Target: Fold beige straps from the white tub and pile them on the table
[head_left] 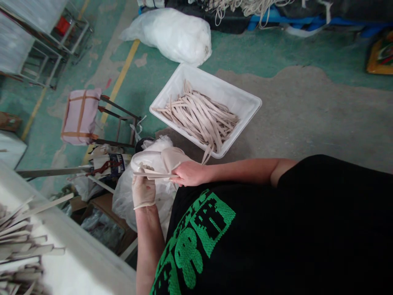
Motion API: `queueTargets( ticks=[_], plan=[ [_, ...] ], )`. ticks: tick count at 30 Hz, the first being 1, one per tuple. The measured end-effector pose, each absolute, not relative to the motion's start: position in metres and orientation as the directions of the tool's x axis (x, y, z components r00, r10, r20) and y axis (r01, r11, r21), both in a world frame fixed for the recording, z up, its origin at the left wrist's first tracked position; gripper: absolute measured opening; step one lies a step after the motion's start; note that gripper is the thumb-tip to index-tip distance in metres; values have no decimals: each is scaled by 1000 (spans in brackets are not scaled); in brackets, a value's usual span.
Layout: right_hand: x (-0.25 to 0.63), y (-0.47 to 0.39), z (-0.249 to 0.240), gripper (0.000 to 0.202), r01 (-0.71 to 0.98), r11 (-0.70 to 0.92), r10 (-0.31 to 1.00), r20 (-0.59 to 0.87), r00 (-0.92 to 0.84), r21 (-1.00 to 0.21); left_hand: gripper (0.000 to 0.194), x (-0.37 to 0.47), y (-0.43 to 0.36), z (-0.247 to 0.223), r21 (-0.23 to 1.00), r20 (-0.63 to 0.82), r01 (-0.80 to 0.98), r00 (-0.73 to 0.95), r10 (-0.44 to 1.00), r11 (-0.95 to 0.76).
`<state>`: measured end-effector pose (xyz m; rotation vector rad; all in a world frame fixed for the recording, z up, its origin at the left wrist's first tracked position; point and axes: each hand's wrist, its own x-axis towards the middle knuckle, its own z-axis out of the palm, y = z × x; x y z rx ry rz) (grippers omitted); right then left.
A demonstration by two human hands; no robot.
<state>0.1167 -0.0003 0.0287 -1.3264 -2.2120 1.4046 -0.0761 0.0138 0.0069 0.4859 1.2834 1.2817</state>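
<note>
My left hand, in a thin whitish glove, is closed on one end of a few flat pale strips. Bare-skinned, my right hand pinches the other end, so the strips stretch between both hands in front of my black shirt. Some pale material lies just beyond my right fingers; what it is I cannot make out. Past my right forearm, a white plastic tub holds a heap of similar strips, with one end hanging over its near rim.
A white table at lower left bears many strips. Clear plastic bags and a cardboard box crowd beneath my hands. A stool with a pinkish cushion and a stuffed white bag stand on the green floor.
</note>
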Motion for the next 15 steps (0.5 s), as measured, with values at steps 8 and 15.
queueTargets(
  ticks=[8, 15],
  plan=[
    [111, 0, 35, 44, 573, 154, 799, -240, -551, -805, 22, -78, 8, 8, 887, -355, -370, -167, 920, 276],
    [113, -5, 32, 40, 592, 113, 809, -273, -521, -798, 29, -71, 1, 7, 867, -403, -370, -122, 907, 335]
  ],
)
